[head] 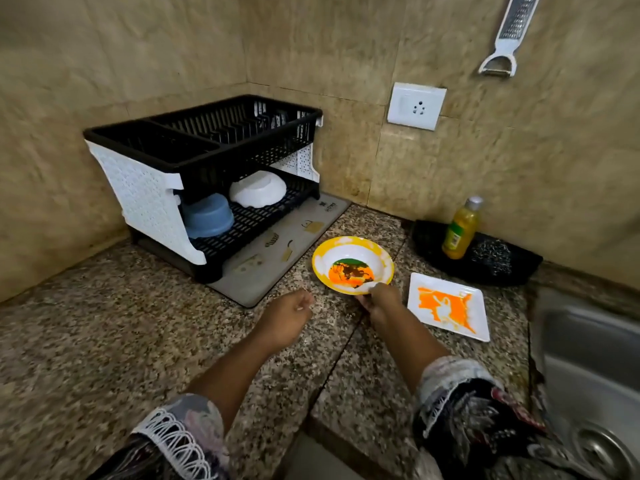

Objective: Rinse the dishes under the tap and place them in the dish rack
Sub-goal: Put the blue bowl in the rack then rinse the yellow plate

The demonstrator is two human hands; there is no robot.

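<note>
The right hand (380,299) is pinching the near rim of a round bowl (353,265), thumb on top and fingers curled under the edge, the bowl tilting slightly toward the person and sitting low over the granite counter (104,323); whether its far edge is touching the stone is hard to tell. The bowl is showing a yellow rim with white patches, a white inner wall, and a bottom smeared with orange, dark brown and a green band. The left hand (289,315) is hovering just left of the bowl, fingers loosely curled, holding nothing. Just right of the bowl a square white plate (449,305) is lying flat on the counter, streaked with orange sauce across its middle. Farther left a two-tier dish rack (145,192) with black trays and white perforated sides is standing on a grey drying mat (277,258) in the corner; on its lower tier a blue bowl (207,216) and a white bowl (258,188) are sitting upside down side by side. Behind the plate a yellow dish-soap bottle (462,228) is standing on a black tray (519,268) next to a steel scrubber (491,256). A steel sink (588,358) is filling the right edge. On the tiled wall a white socket (415,106) and a hanging grater-peeler (509,36) are showing.
</note>
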